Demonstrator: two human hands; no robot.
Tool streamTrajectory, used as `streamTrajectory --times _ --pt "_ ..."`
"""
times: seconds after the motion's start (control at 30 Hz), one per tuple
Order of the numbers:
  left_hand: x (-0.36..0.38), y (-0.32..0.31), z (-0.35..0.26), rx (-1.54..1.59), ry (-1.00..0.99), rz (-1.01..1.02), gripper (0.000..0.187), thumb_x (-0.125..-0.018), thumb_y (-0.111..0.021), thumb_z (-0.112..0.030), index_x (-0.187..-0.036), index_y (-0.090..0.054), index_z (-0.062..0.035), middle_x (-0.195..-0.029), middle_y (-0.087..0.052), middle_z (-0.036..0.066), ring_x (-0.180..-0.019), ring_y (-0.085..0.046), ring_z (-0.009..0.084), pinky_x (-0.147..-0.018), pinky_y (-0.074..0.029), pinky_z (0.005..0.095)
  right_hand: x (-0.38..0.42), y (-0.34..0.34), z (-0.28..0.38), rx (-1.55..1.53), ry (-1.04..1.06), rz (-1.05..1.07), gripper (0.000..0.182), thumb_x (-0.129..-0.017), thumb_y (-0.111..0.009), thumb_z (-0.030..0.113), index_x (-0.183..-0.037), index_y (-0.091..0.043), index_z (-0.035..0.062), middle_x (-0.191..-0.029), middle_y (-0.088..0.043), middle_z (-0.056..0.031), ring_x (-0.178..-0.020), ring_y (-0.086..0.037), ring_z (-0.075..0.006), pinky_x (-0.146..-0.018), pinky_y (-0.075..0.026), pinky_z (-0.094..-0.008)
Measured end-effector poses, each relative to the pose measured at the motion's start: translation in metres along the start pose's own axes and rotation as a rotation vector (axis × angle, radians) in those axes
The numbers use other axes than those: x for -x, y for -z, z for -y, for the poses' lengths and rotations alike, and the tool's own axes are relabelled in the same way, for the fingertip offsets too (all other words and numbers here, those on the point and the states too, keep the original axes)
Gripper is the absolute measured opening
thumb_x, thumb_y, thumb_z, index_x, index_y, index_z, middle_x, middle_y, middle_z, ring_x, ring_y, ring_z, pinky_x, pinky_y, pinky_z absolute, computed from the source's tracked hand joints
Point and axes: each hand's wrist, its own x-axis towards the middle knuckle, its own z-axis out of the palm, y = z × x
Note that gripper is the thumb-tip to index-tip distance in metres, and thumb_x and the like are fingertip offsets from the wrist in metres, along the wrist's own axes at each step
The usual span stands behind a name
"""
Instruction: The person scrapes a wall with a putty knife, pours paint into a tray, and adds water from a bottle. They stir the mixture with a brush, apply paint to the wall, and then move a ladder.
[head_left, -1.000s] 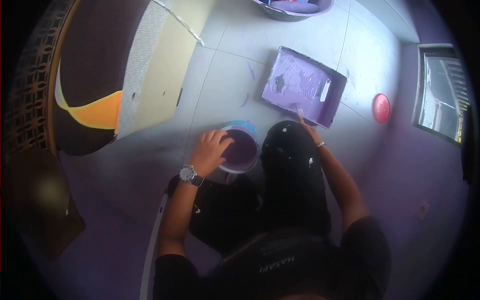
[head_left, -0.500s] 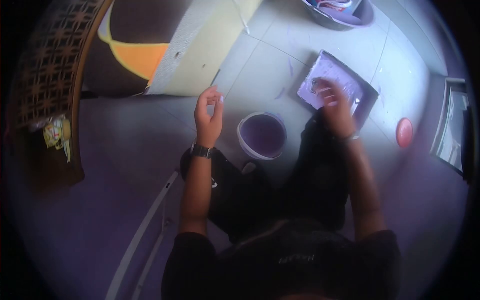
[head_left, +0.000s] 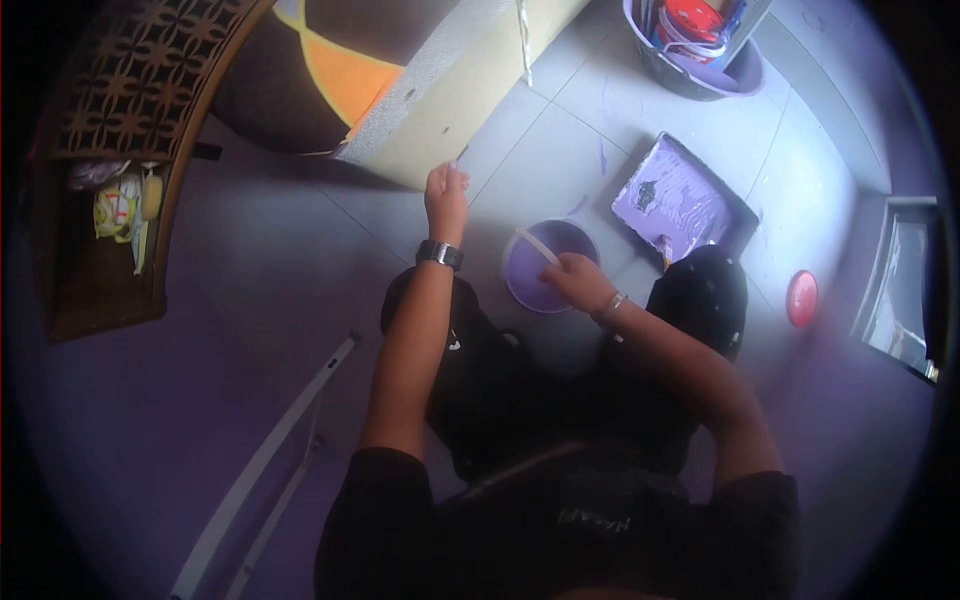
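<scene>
My right hand is closed on a pale strip, which looks like the handle of the paint bucket. Purple paint is inside the bucket, which stands on the floor between my knees. My left hand hovers left of the bucket with its fingers loosely bent and a little apart, and I see nothing in it. To the right of the bucket lies a paint tray coated in purple paint. A small brush-like tool rests at its near edge, partly hidden by my knee.
A grey tub with a red-topped container stands at the back. A red lid lies at right. On the left are a wooden cabinet and a white metal frame. A patterned mattress-like block sits ahead.
My right hand has moved left from over the paint tray to the bucket and taken hold of the pale strip. My left hand has shifted slightly right. The view has tilted a little.
</scene>
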Motion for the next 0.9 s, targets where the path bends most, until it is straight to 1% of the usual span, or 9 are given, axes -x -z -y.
streamTrajectory --times 0.07,0.27,0.33,0.37,0.4,0.5,0.57,0.8,0.9 --pt "-0.006 -0.001 0.028 -0.087 0.523 0.173 0.046 -0.088 -0.05 -0.043 -0.117 -0.053 -0.0077 -0.1 -0.062 0.009 -0.083 -0.058 0.0176 -0.076 -0.046 0.0328 0.02 0.009 0.026 -0.072 -0.016 -0.014 0.041 -0.076 -0.061 0.035 -0.077 -0.06 -0.0057 -0.062 -0.058 -0.0145 -0.06 -0.058 -0.022 -0.06 -0.045 -0.0345" --pt "0.005 -0.045 0.084 -0.227 1.146 0.7 0.042 -0.088 -0.054 -0.034 -0.115 -0.055 -0.0019 -0.114 -0.058 0.011 -0.097 -0.057 0.0185 -0.082 -0.046 0.0293 0.065 0.067 0.085 -0.353 0.135 -0.161 0.042 -0.079 -0.06 0.036 -0.078 -0.059 -0.006 -0.063 -0.057 -0.0144 -0.061 -0.057 -0.0204 -0.06 -0.044 -0.0334" --pt "0.024 -0.06 0.039 -0.17 0.195 1.44 0.037 -0.09 -0.052 -0.027 -0.118 -0.053 -0.0017 -0.119 -0.055 0.01 -0.102 -0.055 0.0178 -0.086 -0.046 0.0305 0.076 0.086 0.09 -0.452 0.202 -0.253 0.043 -0.079 -0.06 0.037 -0.077 -0.058 -0.0064 -0.062 -0.056 -0.0142 -0.06 -0.056 -0.0199 -0.06 -0.044 -0.0335" --pt "0.022 -0.076 0.055 0.392 0.807 1.323 0.034 -0.091 -0.051 -0.019 -0.12 -0.051 -0.0007 -0.12 -0.055 0.009 -0.104 -0.054 0.0181 -0.087 -0.046 0.031 0.08 0.096 0.091 -0.453 0.229 -0.276 0.045 -0.079 -0.059 0.038 -0.077 -0.058 -0.0069 -0.062 -0.056 -0.014 -0.06 -0.056 -0.0192 -0.06 -0.043 -0.0336" --pt "0.037 -0.084 0.013 0.116 0.258 1.248 0.033 -0.09 -0.053 -0.015 -0.119 -0.051 0.0005 -0.116 -0.057 0.009 -0.101 -0.056 0.0177 -0.085 -0.047 0.0299 0.081 0.106 0.091 -0.453 0.26 -0.3 0.046 -0.08 -0.059 0.038 -0.076 -0.058 -0.0075 -0.061 -0.055 -0.0138 -0.059 -0.055 -0.0185 -0.06 -0.043 -0.0337" --pt "0.038 -0.106 0.023 0.105 0.366 1.212 0.038 -0.089 -0.055 -0.015 -0.124 -0.048 -0.0015 -0.117 -0.056 0.01 -0.101 -0.057 0.0188 -0.085 -0.047 0.0296 0.085 0.13 0.078 -0.502 0.305 -0.448 0.047 -0.079 -0.06 0.039 -0.072 -0.056 -0.007 -0.06 -0.054 -0.0135 -0.057 -0.053 -0.0173 -0.058 -0.043 -0.0345" --pt "0.028 -0.12 0.039 -0.306 -0.044 1.196 0.045 -0.086 -0.058 -0.012 -0.129 -0.044 -0.005 -0.12 -0.055 0.012 -0.101 -0.057 0.0204 -0.086 -0.047 0.0295 0.089 0.143 0.066 -0.422 0.304 -0.581 0.043 -0.078 -0.061 0.038 -0.07 -0.055 -0.0037 -0.06 -0.055 -0.0145 -0.058 -0.056 -0.0211 -0.056 -0.043 -0.0361" --pt "0.028 -0.202 -0.031 -0.468 -0.204 1.333 0.056 -0.082 -0.062 -0.005 -0.132 -0.036 -0.0061 -0.114 -0.056 0.008 -0.101 -0.056 0.0194 -0.082 -0.048 0.0315 0.073 0.155 0.021 -0.167 0.195 -0.856 0.036 -0.077 -0.061 0.036 -0.082 -0.059 0.0 -0.072 -0.062 -0.0165 -0.071 -0.061 -0.0325 -0.067 -0.048 -0.0409" --pt "0.049 -0.232 -0.061 -0.089 0.157 1.319 0.039 -0.086 -0.057 -0.01 -0.123 -0.044 -0.0041 -0.114 -0.056 0.007 -0.101 -0.055 0.0162 -0.077 -0.05 0.0295 0.073 0.169 0.009 -0.142 0.135 -0.877 0.038 -0.077 -0.06 0.034 -0.085 -0.058 -0.0024 -0.076 -0.062 -0.0179 -0.071 -0.062 -0.0326 -0.067 -0.05 -0.0406"
